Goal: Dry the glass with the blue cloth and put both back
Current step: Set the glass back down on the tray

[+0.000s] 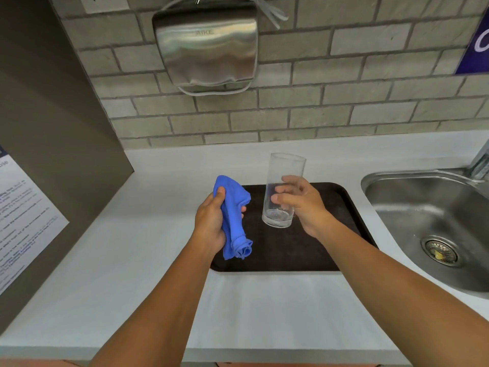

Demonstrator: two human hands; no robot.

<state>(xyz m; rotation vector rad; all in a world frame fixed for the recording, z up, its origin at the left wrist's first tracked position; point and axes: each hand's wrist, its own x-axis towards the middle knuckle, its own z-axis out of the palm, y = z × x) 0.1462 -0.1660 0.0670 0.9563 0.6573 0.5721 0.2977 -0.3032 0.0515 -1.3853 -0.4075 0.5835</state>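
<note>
A tall clear glass (285, 170) is upright above the dark tray (330, 250), gripped around its lower half by my right hand (304, 205). Small droplets show near its base. My left hand (210, 221) holds a bunched blue cloth (234, 221) just left of the glass, over the tray's left edge. The cloth hangs down from my fist and does not touch the glass. Whether the glass rests on the tray or is lifted slightly, I cannot tell.
A steel sink (434, 223) with a drain lies to the right, its tap at the far right edge. A metal hand dryer (206, 46) hangs on the brick wall above. A grey panel with a printed notice (21, 207) stands on the left.
</note>
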